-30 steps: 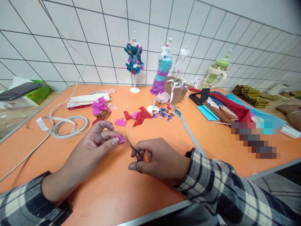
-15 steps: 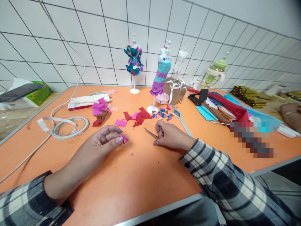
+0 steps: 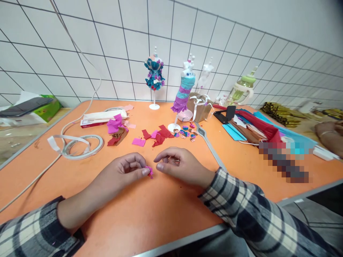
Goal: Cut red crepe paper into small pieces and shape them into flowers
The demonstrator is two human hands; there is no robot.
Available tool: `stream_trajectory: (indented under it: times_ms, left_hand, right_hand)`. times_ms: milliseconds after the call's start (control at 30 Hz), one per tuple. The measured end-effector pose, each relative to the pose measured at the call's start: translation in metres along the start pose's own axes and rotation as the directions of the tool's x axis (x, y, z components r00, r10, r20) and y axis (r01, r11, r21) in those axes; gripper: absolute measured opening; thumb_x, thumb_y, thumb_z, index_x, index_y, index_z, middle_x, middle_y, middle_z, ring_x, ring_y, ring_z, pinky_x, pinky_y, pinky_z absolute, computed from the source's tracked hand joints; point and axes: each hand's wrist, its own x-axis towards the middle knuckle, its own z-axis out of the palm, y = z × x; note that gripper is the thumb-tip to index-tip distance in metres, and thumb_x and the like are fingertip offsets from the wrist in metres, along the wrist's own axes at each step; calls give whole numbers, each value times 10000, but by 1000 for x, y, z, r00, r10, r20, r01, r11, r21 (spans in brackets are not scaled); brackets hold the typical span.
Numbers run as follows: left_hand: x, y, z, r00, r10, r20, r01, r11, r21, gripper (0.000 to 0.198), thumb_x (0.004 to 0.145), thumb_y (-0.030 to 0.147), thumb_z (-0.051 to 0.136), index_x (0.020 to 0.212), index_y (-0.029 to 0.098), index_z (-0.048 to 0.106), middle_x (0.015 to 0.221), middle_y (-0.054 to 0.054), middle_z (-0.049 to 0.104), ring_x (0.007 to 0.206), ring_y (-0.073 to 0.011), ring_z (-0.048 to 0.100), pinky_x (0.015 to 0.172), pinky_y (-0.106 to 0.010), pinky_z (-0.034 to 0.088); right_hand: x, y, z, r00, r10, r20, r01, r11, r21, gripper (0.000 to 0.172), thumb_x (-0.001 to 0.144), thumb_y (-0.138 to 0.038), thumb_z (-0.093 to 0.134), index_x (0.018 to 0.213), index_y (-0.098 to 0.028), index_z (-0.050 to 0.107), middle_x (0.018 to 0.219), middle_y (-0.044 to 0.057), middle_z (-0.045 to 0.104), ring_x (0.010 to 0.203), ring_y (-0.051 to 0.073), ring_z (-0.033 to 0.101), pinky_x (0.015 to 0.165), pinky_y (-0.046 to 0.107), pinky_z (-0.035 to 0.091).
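Between thumb and fingers, my left hand (image 3: 124, 171) pinches a small crumpled magenta paper piece (image 3: 150, 172). Just right of it is my right hand (image 3: 178, 165), its fingers curved and thumb apart, with nothing seen between them; it does not touch the piece. Scissors are not visible. Beyond the hands lie red paper scraps (image 3: 161, 135) and a flat pink scrap (image 3: 138, 142). Small colourful paper petals (image 3: 184, 132) lie near the base of a mini dress form in blue and purple paper (image 3: 184, 87).
A tape roll (image 3: 98, 145) and a cable are at left, near a white-and-red box (image 3: 93, 123). Another decorated dress form (image 3: 154, 76) stands at the back. A paper bag (image 3: 199, 107), a bottle (image 3: 242, 89) and folded coloured paper (image 3: 264, 128) are at right. Someone's hand (image 3: 328, 137) shows far right.
My right hand has let go of the scissors, opened and moved left toward my left hand. My left hand, still pinching the magenta piece, has shifted slightly right and down. The view has shifted slightly.
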Motion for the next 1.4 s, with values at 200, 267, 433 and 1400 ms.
stream_trajectory:
  times_ms: [200, 267, 433, 1400]
  left_hand:
    - [-1, 3, 3, 999, -46, 17, 46, 998, 41, 250, 681, 361, 839, 685, 202, 646, 657, 19, 668, 640, -143, 610, 600, -222, 465]
    - [0, 2, 3, 998, -61, 31, 60, 997, 44, 257, 684, 354, 838, 696, 197, 636, 657, 30, 662, 637, -130, 601, 602, -210, 457]
    - [1, -1, 1, 998, -42, 53, 42, 999, 12, 232, 725, 343, 839, 743, 198, 660, 681, 35, 672, 663, -118, 607, 629, -199, 461]
    - [-1, 1, 1, 997, -60, 53, 55, 995, 86, 160, 711, 384, 800, 767, 238, 768, 773, 10, 750, 767, -163, 666, 732, -239, 521]
  right_hand:
    - [-4, -6, 17, 996, 83, -30, -81, 995, 51, 198, 786, -328, 757, 891, -159, 760, 736, -29, 584, 600, 70, 407, 557, 223, 320]
    - [-3, -3, 19, 993, 116, -13, -115, 991, 65, 195, 785, -330, 755, 884, -162, 761, 695, -37, 570, 586, 67, 401, 546, 223, 302]
    - [-2, 0, 25, 986, 169, -1, -168, 976, 137, 130, 789, -288, 729, 821, -162, 727, 617, -52, 537, 565, 68, 405, 530, 218, 290]
    - [-1, -4, 23, 976, 217, -16, -212, 963, 168, 57, 800, -216, 679, 798, -166, 653, 574, -82, 489, 511, 62, 393, 494, 215, 290]
